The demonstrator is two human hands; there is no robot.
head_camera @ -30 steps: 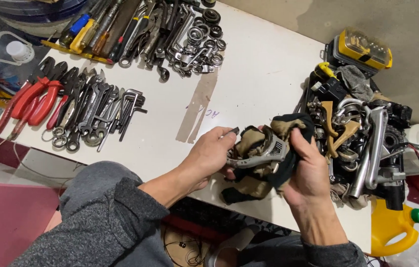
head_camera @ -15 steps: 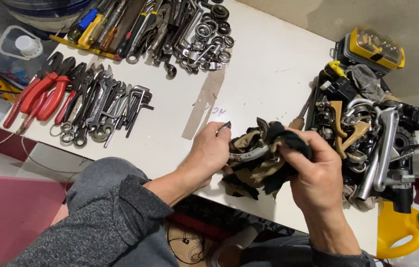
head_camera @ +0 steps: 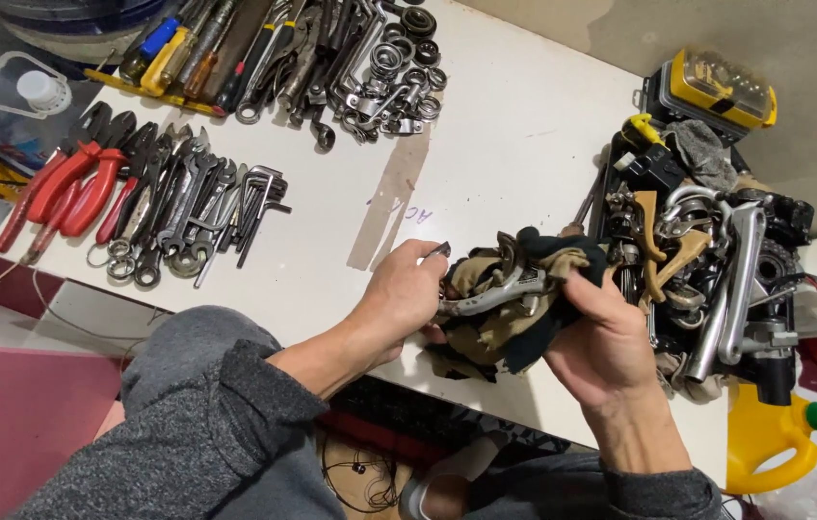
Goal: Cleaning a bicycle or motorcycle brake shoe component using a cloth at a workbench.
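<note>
My left hand (head_camera: 401,294) grips the near end of a silver metal lever (head_camera: 487,299), a bicycle brake lever by its shape. My right hand (head_camera: 603,337) holds a tan and black rag (head_camera: 514,332) wrapped around the lever's far end. Both hands are over the near edge of the white table (head_camera: 514,144). The rag hides much of the lever. Just right of my right hand lies a heap of metal bicycle parts (head_camera: 717,279).
Red-handled pliers (head_camera: 71,188) and a row of wrenches (head_camera: 187,217) lie at the left. More wrenches, sockets and screwdrivers (head_camera: 331,58) lie at the back. A strip of tape (head_camera: 391,197) is stuck mid-table. A yellow case (head_camera: 722,87) and yellow jug (head_camera: 765,438) are at the right.
The rag and lever have shifted slightly in my hands, the right hand working the rag along the lever. The camera view has drifted a little.
</note>
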